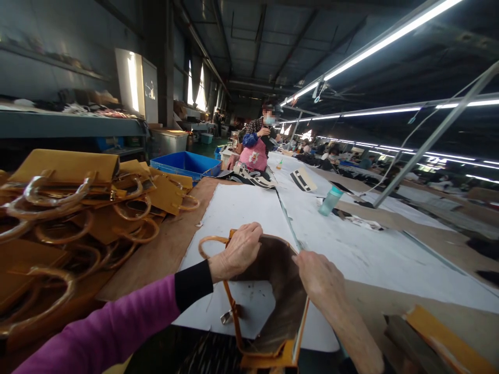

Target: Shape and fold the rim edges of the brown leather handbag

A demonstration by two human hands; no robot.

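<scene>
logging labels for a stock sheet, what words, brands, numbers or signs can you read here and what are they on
None can be read.
Bag held by the left hand and right hand: no lettering visible.
Teal bottle: no legible label.
Pink apron on the co-worker: a pale printed figure, no readable words.
Pale panel at back left: a mark too blurred to read.
</scene>
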